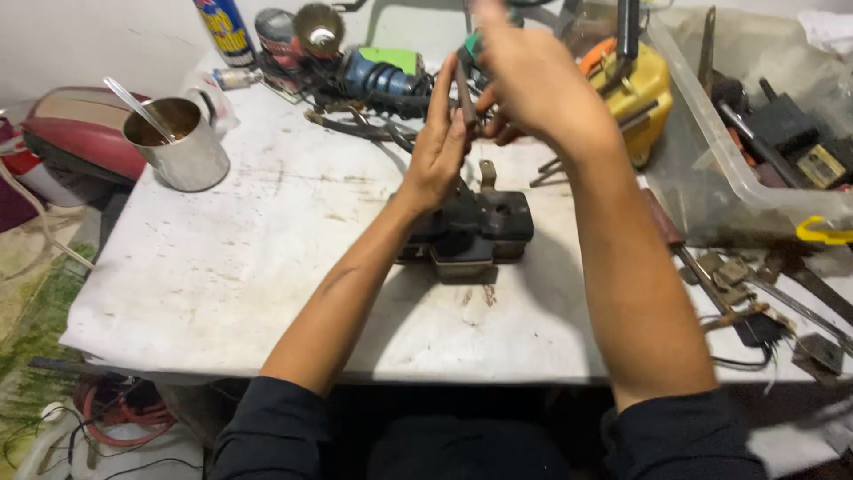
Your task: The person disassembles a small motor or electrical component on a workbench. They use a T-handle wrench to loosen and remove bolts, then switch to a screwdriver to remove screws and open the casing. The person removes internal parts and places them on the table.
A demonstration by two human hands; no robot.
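- Steel mug [182,147], shiny and round, with a thin metal spoon [133,105] leaning in it, sits near the worktop's [222,284] left far corner; dark red rounded case [75,129] lies just off the left edge.
- Worktop is white, scuffed, with brown stains.
- Spray can [225,28], blue and yellow, at the far edge; just right of it a tangle of power tools, one with a blue body and green patch [380,71].
- Left hand [437,147] raised above the middle of the worktop, fingers closed around a thin dark rod [465,93] held upright.
- Black block-shaped part [475,227], matte, boxy, with a metal tab sticking up, rests mid-worktop right under the left hand.
- Right hand [524,76] lifted beside the left, motion-blurred, fingers curled near the rod's top; cannot tell if it grips anything.
- Yellow canister [640,89], glossy plastic, toward the far right.
- Clear plastic bin [702,133] at the right far corner, full of dark metal tools.
- Loose flat metal pieces and wires [755,311] along the right edge.
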